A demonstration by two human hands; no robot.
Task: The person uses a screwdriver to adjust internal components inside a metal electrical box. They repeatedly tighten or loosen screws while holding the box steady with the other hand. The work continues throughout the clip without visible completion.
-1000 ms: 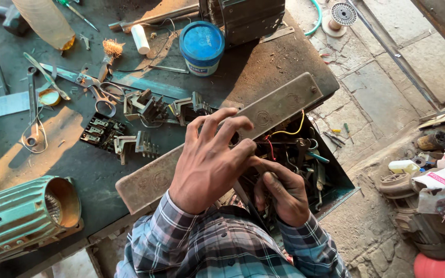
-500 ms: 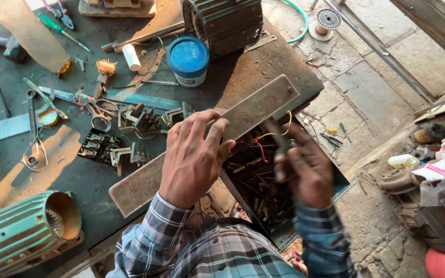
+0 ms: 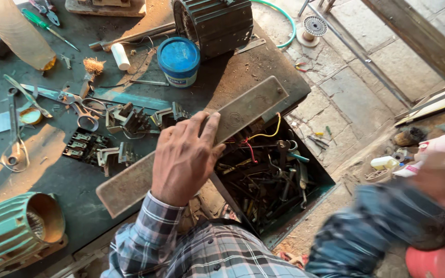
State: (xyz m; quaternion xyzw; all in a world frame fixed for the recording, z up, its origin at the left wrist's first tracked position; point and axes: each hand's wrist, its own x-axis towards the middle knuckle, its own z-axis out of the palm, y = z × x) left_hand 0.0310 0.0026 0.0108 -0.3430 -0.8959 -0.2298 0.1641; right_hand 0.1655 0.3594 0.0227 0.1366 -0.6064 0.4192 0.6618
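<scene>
My left hand (image 3: 184, 162) lies on a long grey metal plate (image 3: 253, 105) at the workbench edge, fingers curled over its far side. Below the plate an open drawer (image 3: 312, 198) holds several dark tools and red and yellow wires. My right hand (image 3: 441, 180) is a blur at the far right, away from the drawer, with its checked sleeve stretched out. The blur hides whether it holds anything.
On the bench lie a blue tin (image 3: 178, 59), a dark ribbed motor housing (image 3: 215, 23), scissors (image 3: 73, 103), black terminal blocks (image 3: 81, 144) and a green motor (image 3: 11, 237). A small bottle (image 3: 384, 162) and clutter sit on the stone floor at right.
My right hand has come out of the drawer and swung far to the right. My left hand has stayed on the plate.
</scene>
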